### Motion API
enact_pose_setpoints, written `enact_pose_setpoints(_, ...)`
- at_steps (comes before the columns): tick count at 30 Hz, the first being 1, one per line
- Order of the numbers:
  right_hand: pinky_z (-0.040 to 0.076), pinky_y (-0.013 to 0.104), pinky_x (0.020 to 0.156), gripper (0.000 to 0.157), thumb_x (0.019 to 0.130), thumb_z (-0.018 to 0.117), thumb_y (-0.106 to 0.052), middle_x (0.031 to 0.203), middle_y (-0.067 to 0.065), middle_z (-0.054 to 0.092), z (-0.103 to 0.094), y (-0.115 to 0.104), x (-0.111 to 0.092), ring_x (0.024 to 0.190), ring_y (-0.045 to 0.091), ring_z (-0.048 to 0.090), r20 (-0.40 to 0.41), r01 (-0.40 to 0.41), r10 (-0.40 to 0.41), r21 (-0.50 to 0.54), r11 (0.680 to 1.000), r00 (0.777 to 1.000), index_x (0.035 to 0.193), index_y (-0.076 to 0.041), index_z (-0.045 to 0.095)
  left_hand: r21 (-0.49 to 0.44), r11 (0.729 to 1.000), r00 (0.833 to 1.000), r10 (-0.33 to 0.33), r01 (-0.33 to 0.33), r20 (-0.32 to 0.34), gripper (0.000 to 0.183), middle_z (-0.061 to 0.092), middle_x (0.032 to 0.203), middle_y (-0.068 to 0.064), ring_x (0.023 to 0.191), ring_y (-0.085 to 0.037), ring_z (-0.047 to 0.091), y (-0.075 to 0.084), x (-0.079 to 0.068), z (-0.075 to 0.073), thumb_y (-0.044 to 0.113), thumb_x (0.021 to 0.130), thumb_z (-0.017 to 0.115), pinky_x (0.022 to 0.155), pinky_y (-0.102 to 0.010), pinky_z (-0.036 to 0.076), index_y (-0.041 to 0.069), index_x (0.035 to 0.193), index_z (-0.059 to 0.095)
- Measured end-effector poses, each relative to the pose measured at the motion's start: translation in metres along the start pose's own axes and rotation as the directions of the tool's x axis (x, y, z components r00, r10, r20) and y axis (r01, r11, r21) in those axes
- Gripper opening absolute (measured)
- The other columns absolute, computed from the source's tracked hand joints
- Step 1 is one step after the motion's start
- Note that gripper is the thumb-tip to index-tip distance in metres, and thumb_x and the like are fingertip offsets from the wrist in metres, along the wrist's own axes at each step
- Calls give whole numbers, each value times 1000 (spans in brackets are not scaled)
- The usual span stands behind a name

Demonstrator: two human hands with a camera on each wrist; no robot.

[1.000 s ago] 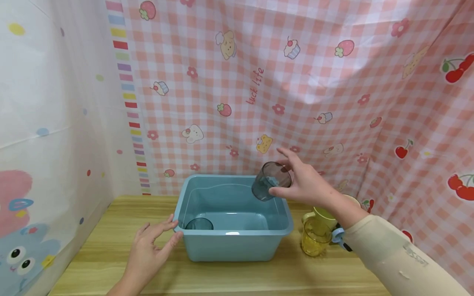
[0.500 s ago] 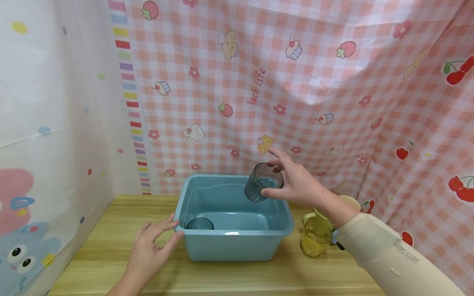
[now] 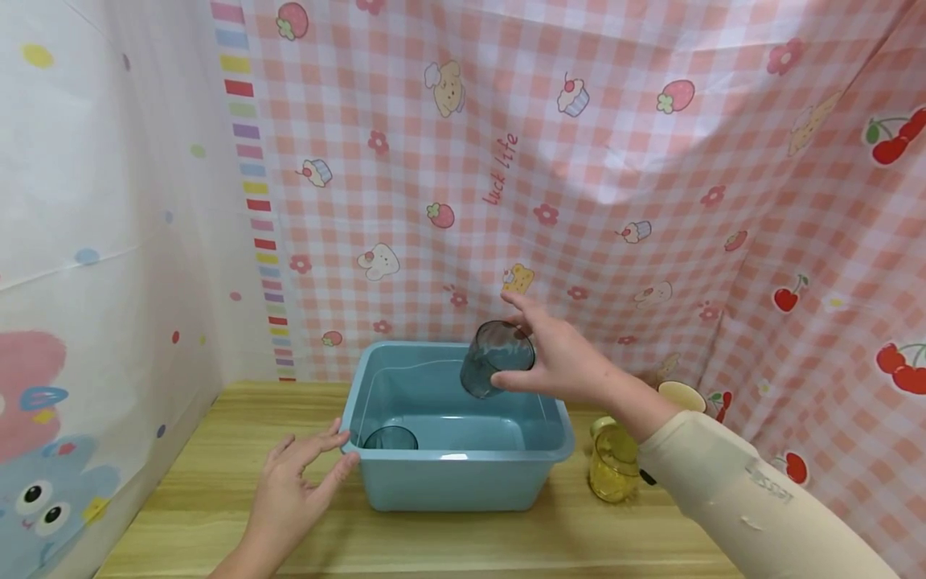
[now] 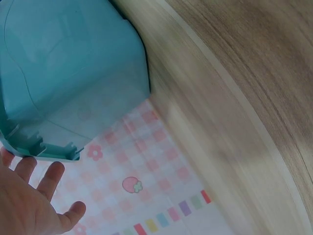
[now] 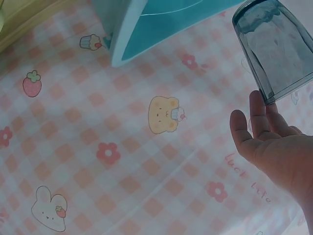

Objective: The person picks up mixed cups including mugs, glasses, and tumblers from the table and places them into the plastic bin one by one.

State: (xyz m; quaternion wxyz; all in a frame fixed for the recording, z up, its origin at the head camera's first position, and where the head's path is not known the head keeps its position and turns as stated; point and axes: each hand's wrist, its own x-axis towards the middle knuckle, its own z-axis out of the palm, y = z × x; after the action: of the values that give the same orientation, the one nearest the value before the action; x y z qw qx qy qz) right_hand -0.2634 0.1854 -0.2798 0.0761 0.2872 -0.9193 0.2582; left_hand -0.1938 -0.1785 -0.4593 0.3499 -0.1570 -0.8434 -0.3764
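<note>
My right hand (image 3: 560, 354) pinches a smoky grey drinking glass (image 3: 483, 370) between thumb and fingers. The glass is tilted, above the right back part of a light blue plastic tub (image 3: 448, 482). In the right wrist view the fingertips (image 5: 257, 100) meet the glass (image 5: 276, 49) near one end. My left hand (image 3: 297, 478) is at the tub's left front corner, fingers loosely spread, tips right at the rim; the left wrist view shows these fingers (image 4: 51, 178) beside the tub's edge. Inside the tub, at the left front, stands another dark glass (image 3: 391, 439), mostly hidden by the front wall.
Right of the tub on the wooden table (image 3: 217, 498) stands a yellow glass mug (image 3: 613, 470). Behind it a pale yellow cup (image 3: 682, 395) is partly covered by my right forearm. A pink checked cloth (image 3: 405, 193) hangs close behind the tub.
My right hand has moved left with the grey glass, bringing it further over the tub. The left hand has stayed at the rim.
</note>
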Motion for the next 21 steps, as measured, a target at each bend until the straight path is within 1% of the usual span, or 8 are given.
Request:
enact_pose_setpoints(5, 55, 57, 111, 111, 86, 90, -35, 155, 16, 60, 2, -3, 3, 140, 36, 61, 6, 5, -5, 4, 1000, 1000, 170, -21, 19, -4, 1000, 1000, 11, -12, -13, 34, 80, 124, -9, 105, -39, 78, 2, 1, 0, 10, 81, 92, 105, -80, 41, 10, 113, 82)
enact_pose_setpoints(10, 56, 55, 109, 111, 85, 91, -34, 152, 15, 63, 5, -5, 5, 135, 34, 65, 9, 19, -19, 2, 1000, 1000, 170, -20, 20, -14, 999, 999, 28, -29, -28, 35, 81, 123, -9, 104, -39, 79, 2, 1, 1, 9, 81, 92, 103, -80, 41, 12, 114, 82)
enact_pose_setpoints(13, 57, 54, 108, 112, 85, 92, -35, 153, 16, 62, 8, -6, 7, 135, 33, 65, 18, 20, -20, 13, 1000, 1000, 170, -22, 20, -17, 1000, 999, 23, -23, -27, 34, 81, 123, -9, 104, -39, 79, 2, 1, 1, 8, 81, 92, 105, -80, 41, 11, 113, 82)
enact_pose_setpoints(17, 57, 54, 107, 113, 85, 92, -35, 154, 18, 61, 11, -8, 10, 136, 34, 65, 30, 28, -29, 28, 999, 999, 170, -20, 19, -19, 1000, 999, 19, -19, -27, 34, 81, 122, -10, 104, -39, 78, 1, 1, 1, 8, 80, 92, 105, -80, 41, 10, 113, 82)
enact_pose_setpoints(21, 57, 54, 109, 112, 85, 91, -36, 154, 17, 61, 13, -10, 13, 138, 33, 64, 40, 39, -40, 10, 999, 998, 170, -18, 21, -19, 1000, 999, 22, -22, -29, 34, 81, 122, -8, 104, -40, 79, 1, 1, 1, 8, 80, 92, 105, -81, 41, 11, 113, 82)
